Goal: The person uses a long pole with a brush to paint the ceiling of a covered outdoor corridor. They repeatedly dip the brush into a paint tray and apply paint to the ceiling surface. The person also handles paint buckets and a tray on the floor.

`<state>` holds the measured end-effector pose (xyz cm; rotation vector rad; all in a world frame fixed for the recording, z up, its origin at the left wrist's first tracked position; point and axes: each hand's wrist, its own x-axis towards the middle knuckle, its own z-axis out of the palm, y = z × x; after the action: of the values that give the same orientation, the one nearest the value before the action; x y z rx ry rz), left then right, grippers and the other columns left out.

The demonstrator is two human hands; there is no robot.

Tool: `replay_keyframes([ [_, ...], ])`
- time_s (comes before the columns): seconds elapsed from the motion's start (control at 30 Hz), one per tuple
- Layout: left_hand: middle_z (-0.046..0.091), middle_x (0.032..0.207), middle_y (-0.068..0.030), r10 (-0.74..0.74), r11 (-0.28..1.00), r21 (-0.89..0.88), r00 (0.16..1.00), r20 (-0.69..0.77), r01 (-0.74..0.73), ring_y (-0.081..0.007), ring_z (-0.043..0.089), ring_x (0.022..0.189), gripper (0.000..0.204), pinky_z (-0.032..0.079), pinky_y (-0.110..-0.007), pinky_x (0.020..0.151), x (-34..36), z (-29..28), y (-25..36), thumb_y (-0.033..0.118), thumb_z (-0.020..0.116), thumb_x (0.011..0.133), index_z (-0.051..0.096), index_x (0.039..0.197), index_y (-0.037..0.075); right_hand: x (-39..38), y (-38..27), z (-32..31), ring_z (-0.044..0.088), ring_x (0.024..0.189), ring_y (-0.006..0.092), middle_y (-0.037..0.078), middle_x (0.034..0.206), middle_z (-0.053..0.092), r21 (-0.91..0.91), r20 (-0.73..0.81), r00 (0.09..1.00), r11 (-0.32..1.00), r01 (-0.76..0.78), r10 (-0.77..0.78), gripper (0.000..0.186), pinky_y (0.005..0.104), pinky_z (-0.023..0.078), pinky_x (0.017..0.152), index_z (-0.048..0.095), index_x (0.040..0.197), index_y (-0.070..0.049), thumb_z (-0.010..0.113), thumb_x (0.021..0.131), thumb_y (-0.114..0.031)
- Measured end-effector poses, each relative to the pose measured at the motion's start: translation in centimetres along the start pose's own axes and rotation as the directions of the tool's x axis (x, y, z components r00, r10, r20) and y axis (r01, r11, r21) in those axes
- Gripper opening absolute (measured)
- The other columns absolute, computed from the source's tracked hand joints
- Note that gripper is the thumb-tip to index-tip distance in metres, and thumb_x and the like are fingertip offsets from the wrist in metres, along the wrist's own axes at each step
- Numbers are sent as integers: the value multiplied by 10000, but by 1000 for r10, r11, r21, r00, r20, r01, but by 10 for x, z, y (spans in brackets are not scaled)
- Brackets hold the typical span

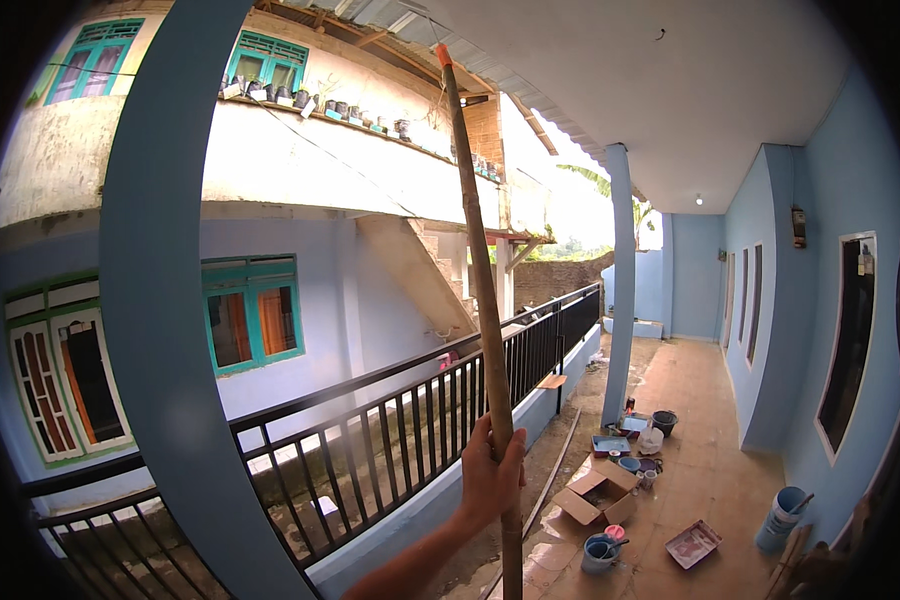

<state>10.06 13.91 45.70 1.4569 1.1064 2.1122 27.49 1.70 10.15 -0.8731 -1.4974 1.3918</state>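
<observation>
The left hand (pixel 491 472) is closed around a wooden pole (pixel 481 250), black railing (pixel 560 330) obstructing its left-to-far side, cardboard box (pixel 576 504) to its right.

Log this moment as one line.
left hand: gripping wooden pole | right hand: not in view | pole top: orange | tiled floor: paint tray, open cardboard box

Right of the left hand (pixel 490 472) and its grip, a tiled floor (pixel 705 400) carries an open cardboard box (pixel 582 508), a paint bucket (pixel 597 563), a stained tray (pixel 692 545) and, farther right, a blue pail (pixel 776 530) (a handle (pixel 806 499) poking out).
</observation>
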Motion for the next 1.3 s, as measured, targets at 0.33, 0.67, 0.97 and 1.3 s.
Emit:
replay_keyframes([
  [0.33, 546, 619, -9, 155, 985, 78, 988, 24, -156, -89, 545, 432, 265, 436, -246, 379, 20, 41, 58, 147, 612, 1012, 489, 1179, -17, -25, -10, -45, 387, 499, 52, -71, 563, 455, -136, 150, 962, 969, -206, 226, 464, 289, 272, 443, 570, 616, -94, 775, 915, -384],
  [0.67, 549, 640, -43, 194, 980, 49, 981, 20, -194, -133, 538, 421, 250, 467, -279, 396, 72, 67, 97, 162, 604, 1004, 516, 1140, -28, -16, -88, -60, 378, 517, 83, -28, 522, 441, -35, -38, 996, 997, 76, -77, 417, 352, 307, 441, 579, 624, -26, 781, 898, -267],
  [0.97, 535, 646, -45, 208, 965, 177, 976, -66, -193, -142, 547, 433, 203, 457, -309, 382, 163, 41, 97, 170, 598, 1000, 520, 1061, -6, 61, -140, -45, 455, 559, 93, 3, 577, 516, -13, 15, 989, 989, 151, -150, 295, 351, 377, 485, 630, 738, 11, 766, 883, -206],
  [1.3, 531, 625, -37, 151, 982, 130, 984, -98, -137, -139, 540, 410, 191, 465, -296, 376, 95, 44, 68, 151, 577, 1004, 493, 1066, -9, 7, -98, -71, 417, 575, 97, 13, 558, 466, -43, -32, 981, 981, 190, -191, 355, 365, 359, 484, 631, 738, 30, 790, 867, -260],
])
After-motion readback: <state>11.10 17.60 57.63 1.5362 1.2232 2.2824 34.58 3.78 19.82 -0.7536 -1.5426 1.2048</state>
